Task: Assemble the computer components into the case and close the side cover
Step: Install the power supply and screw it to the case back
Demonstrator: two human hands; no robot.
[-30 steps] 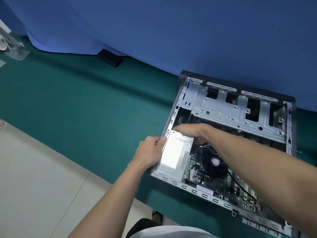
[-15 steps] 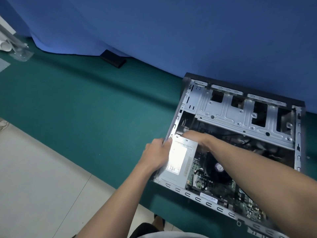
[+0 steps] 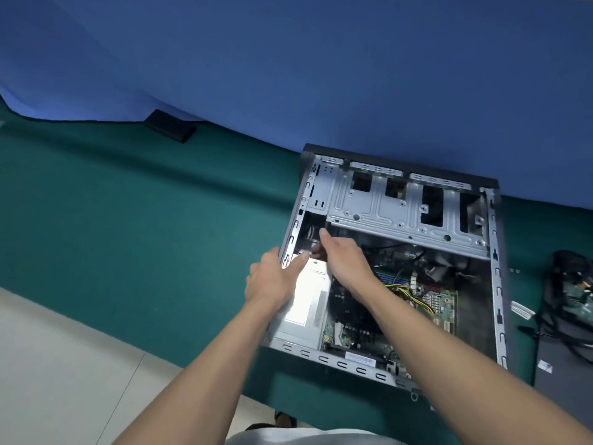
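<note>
The open computer case lies on its side on the green cloth, with the motherboard inside. The silver power supply sits in the case's near-left corner. My left hand clasps the case's left wall, its thumb resting on the power supply's far corner. My right hand reaches into the gap between the power supply and the metal drive cage. Its index finger points away, and its other fingers curl around dark cables. My right forearm hides the cooler.
A dark side cover lies right of the case with black cords and a loose board on and beyond it. A small black box sits at the blue backdrop. The table's near edge drops to a pale tiled floor.
My right hand has moved off the top of the power supply into the gap just beyond it. My left hand stays on the case's left wall. The view has shifted right.
</note>
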